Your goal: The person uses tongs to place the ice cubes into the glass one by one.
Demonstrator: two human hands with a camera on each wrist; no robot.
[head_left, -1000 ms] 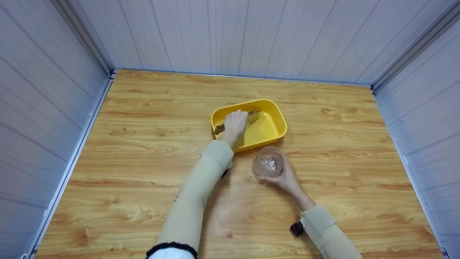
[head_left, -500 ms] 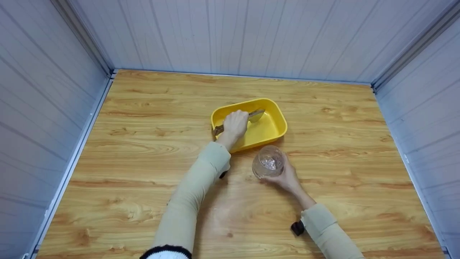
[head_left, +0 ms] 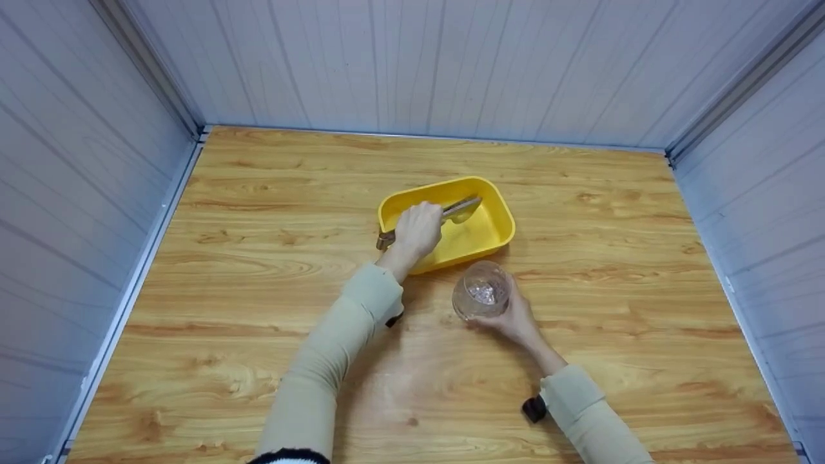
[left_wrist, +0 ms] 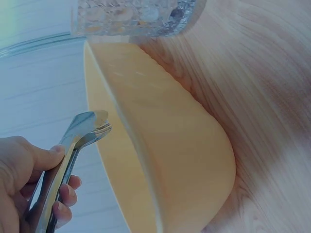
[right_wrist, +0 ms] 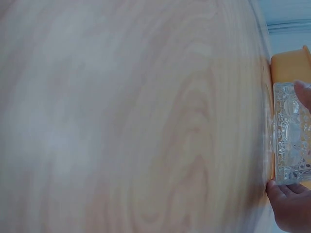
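Above the yellow basin [head_left: 464, 245], my left hand [head_left: 417, 231] grips a pair of metal tongs [head_left: 461, 206]. The left wrist view shows thumb and fingers round the tongs' arms [left_wrist: 60, 177], with the tips near each other over the basin's rim; whether anything sits between the tips, I cannot tell. In front of the basin stands a clear embossed glass [head_left: 482, 291], held round its side by my right hand [head_left: 515, 319]. Its bottom looks bright and faceted from above. The right wrist view catches fingers on two sides of the glass [right_wrist: 291, 133].
Everything rests on a wood-grain tabletop [head_left: 258, 290]. Pale panel walls rise at the back [head_left: 412, 64], left and right. The basin's near side lies close to the glass.
My left hand has risen slightly with the tongs and shifted a little toward me, and more of the tongs' tips shows. The right hand, glass and basin have stayed put.
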